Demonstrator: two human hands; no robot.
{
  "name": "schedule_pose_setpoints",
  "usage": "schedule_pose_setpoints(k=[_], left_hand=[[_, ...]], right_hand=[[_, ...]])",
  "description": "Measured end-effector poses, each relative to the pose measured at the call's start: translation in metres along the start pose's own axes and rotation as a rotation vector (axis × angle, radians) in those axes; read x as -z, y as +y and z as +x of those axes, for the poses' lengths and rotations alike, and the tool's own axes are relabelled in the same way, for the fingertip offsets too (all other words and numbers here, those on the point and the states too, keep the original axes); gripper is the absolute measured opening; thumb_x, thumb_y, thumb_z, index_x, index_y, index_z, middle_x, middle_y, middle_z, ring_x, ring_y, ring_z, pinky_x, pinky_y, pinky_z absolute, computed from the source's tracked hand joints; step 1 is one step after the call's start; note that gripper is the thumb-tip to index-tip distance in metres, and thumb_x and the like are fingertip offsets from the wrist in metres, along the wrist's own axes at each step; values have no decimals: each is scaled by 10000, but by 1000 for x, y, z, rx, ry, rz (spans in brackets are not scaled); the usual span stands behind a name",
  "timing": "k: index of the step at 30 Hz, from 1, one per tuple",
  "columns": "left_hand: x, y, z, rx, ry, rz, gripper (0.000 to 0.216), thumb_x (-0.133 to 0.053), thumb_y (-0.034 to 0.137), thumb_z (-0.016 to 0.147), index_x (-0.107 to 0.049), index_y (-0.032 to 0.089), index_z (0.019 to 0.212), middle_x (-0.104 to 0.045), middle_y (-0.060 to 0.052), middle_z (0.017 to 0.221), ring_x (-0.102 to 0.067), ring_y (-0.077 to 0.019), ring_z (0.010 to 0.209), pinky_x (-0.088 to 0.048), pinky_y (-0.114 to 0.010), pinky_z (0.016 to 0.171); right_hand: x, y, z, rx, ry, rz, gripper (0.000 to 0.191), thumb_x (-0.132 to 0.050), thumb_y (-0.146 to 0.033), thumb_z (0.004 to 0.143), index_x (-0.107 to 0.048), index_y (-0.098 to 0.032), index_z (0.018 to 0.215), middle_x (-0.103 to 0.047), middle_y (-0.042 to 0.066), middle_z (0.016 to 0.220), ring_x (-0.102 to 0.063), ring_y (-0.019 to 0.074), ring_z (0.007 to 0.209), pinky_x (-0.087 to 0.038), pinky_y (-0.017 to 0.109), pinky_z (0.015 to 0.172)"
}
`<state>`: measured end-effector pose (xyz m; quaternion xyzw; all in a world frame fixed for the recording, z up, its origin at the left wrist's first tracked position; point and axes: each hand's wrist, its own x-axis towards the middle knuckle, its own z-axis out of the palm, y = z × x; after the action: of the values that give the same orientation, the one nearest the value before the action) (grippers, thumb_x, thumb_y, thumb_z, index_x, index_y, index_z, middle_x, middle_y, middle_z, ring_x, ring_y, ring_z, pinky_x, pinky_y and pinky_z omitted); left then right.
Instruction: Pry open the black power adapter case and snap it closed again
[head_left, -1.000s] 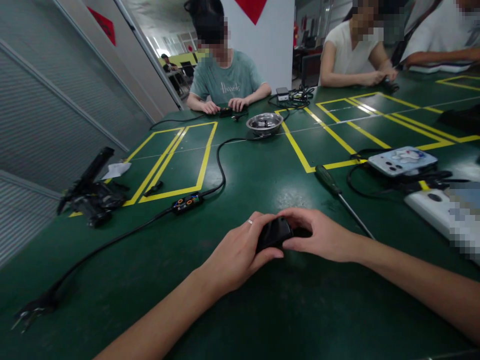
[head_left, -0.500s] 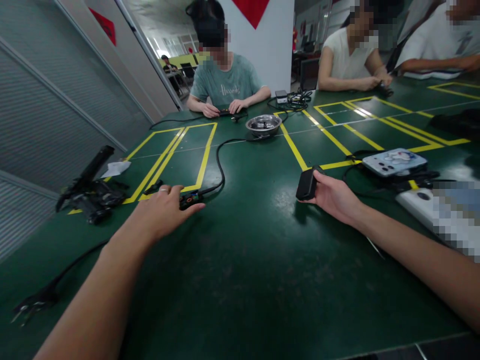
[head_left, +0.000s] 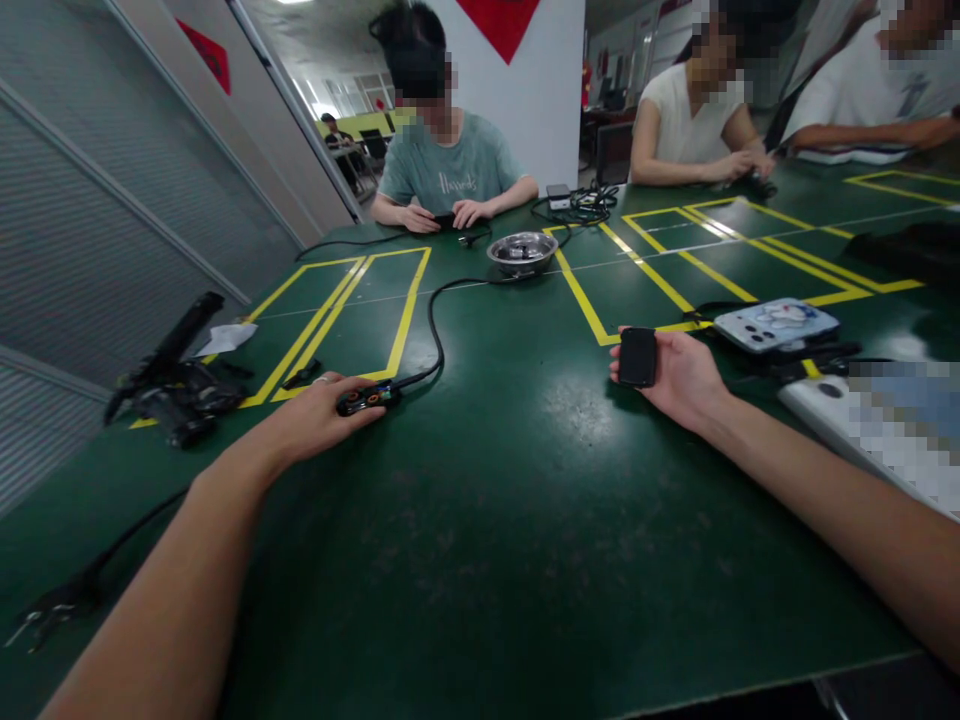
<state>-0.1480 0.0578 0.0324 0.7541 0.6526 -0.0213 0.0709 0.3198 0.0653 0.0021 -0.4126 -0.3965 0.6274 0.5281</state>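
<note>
My right hand lies palm up on the green table and holds a small black box-shaped part between thumb and fingers. My left hand reaches to the left and grips a small black circuit board with orange parts, which sits at the end of a black cable. The two hands are well apart.
A metal bowl stands farther back. A black device and white paper lie at the left, a phone and white unit at the right. Yellow tape lines mark the table. Three other people sit along the far side.
Both hands were together on the black part near me. My right hand carried it to the right and turned palm up; my left hand went left and took hold of the board.
</note>
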Motion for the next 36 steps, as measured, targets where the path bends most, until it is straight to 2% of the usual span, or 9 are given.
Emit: schedule_pose_setpoints(k=[3,8,11,16,19,23,27,32,36], left_hand=[[-2,0,1,22,39,13,632,-360,599,910,-576,126,1268,-544,-146,1181,-557,-238,963,-421,-364,883],[0,2,4,35,82,73,672,-447,666,843,-609,120,1199,-547,-140,1118,-549,-248,946,-415,-359,861],[5,7,2,22,92,126,637,-399,666,871,-631,139,1143,-558,-118,1088,-551,-220,889,-426,-333,824],[12,24,-8,79,218,210,665,-286,652,915,-604,117,1149,-583,-124,1108,-550,-246,944,-434,-334,802],[14,33,-13,170,288,246,675,-237,649,926,-574,123,1181,-595,-133,1155,-560,-277,973,-443,-352,778],[12,41,-14,231,322,262,692,-204,652,930,-536,124,1228,-607,-151,1161,-569,-292,958,-440,-380,768],[7,47,-13,225,367,286,701,-150,640,940,-522,120,1228,-615,-154,1139,-574,-304,973,-432,-375,756],[7,52,-13,222,382,291,676,-134,616,954,-483,121,1256,-592,-149,1177,-562,-297,1024,-427,-360,774],[9,49,-17,267,464,246,664,-144,613,961,-449,104,1259,-551,-155,1210,-535,-291,1073,-433,-366,812]], right_hand=[[3,-3,1,57,19,-101,523,-261,-435,874,-476,-124,1236,-663,144,991,-654,259,855,-527,449,809],[0,-5,0,69,0,-149,546,-254,-438,877,-455,-115,1269,-664,150,1007,-656,269,883,-527,446,804],[-6,-4,-3,67,-19,-175,545,-249,-430,885,-460,-113,1274,-663,145,1003,-652,262,892,-530,429,794],[-12,-3,-7,106,-29,-264,513,-254,-387,893,-485,-137,1277,-658,113,983,-636,234,825,-522,404,779],[-11,-1,-8,233,-52,-573,473,-273,-345,902,-519,-175,1270,-645,91,1017,-615,234,868,-499,421,834],[-13,5,-8,559,-122,-1236,474,-289,-323,941,-512,-155,1323,-565,137,1182,-537,271,1080,-406,450,982],[-17,12,-3,639,-141,-1723,532,-298,-346,939,-479,-99,1373,-552,210,1115,-520,339,1019,-419,510,897],[-11,16,3,638,-159,-1862,533,-317,-315,924,-445,-109,1399,-562,221,1147,-510,361,1030,-432,515,849],[-22,10,-8,747,-177,-1774,540,-340,-267,932,-376,-79,1437,-521,222,1267,-475,352,1148,-383,527,967]])
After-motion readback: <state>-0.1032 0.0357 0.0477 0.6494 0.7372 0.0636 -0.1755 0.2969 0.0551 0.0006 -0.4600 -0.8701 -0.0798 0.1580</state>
